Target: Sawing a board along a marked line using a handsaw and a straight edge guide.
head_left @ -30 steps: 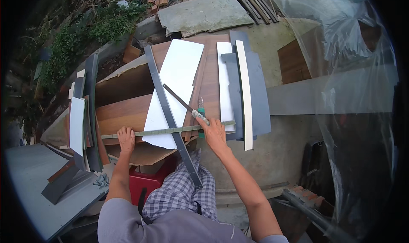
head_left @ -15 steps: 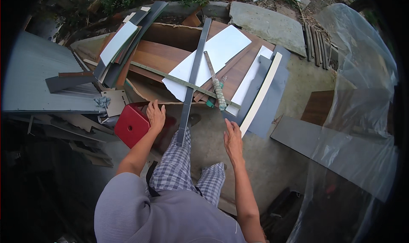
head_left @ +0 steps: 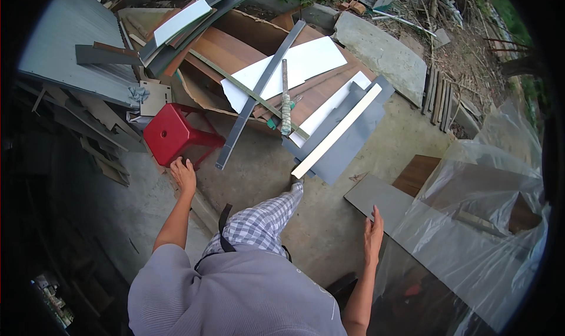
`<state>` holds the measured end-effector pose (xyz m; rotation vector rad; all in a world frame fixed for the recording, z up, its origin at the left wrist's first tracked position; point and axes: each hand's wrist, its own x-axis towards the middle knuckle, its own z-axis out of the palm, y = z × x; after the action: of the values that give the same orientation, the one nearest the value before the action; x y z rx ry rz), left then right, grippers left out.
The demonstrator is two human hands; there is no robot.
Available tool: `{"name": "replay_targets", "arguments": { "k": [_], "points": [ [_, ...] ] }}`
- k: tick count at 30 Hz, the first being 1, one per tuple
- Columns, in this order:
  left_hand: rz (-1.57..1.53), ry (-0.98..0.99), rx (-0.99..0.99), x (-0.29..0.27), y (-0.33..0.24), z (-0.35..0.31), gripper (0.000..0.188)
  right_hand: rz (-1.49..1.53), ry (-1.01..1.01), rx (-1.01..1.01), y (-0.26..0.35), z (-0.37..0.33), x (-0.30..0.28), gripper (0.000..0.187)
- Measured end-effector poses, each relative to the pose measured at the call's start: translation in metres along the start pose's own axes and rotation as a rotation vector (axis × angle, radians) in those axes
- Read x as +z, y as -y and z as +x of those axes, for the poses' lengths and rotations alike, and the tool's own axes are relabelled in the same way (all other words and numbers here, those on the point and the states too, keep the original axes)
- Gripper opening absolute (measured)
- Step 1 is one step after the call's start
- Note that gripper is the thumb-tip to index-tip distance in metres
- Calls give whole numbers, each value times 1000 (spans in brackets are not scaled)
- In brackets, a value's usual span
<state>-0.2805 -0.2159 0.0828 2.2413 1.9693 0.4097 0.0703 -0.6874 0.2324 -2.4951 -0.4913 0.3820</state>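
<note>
My left hand (head_left: 183,174) hangs open just in front of a red plastic stool (head_left: 170,133), near its leg, holding nothing. My right hand (head_left: 373,233) is open with fingers apart beside the edge of a grey flat panel (head_left: 376,198) lying on the concrete. A hand saw with a wrapped handle (head_left: 285,103) lies on a stack of white and brown boards (head_left: 306,65), across a long grey strip (head_left: 253,103) and a thin green strip (head_left: 235,83). My checked trouser leg (head_left: 265,218) steps forward between my arms.
A cream strip on a dark grey board (head_left: 338,138) lies right of the stack. Clear plastic sheeting (head_left: 488,230) covers items at right. Grey sheets and scrap boards (head_left: 76,65) pile at left. A concrete slab (head_left: 382,53) and rubble lie behind.
I have stepped back from the board stack. Both hands left the boards and saw; the left dropped toward the red stool, the right swung down to the grey panel.
</note>
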Motion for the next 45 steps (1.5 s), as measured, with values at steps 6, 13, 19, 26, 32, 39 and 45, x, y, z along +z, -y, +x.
{"name": "replay_targets", "arguments": {
  "k": [6,13,19,26,32,39,45],
  "points": [
    [-260,61,239,16,-210,7,30,51,228,-17,22,116,5,43],
    [-44,388,82,83,-366,9,44,-29,636,-60,16,149,23,43],
    [-75,381,-184,98,-370,8,42,-20,743,-162,33,215,15,42],
    [-495,367,-281,23,-451,-4,39,177,919,-234,42,325,-13,40],
    [-694,408,-242,21,-627,-70,45,606,1116,-38,67,453,-36,57],
    [-718,418,14,60,-845,-122,55,671,1158,252,33,606,-109,50],
    [-767,297,140,75,-923,-85,55,827,1081,273,39,703,-123,46]
  ]
}}
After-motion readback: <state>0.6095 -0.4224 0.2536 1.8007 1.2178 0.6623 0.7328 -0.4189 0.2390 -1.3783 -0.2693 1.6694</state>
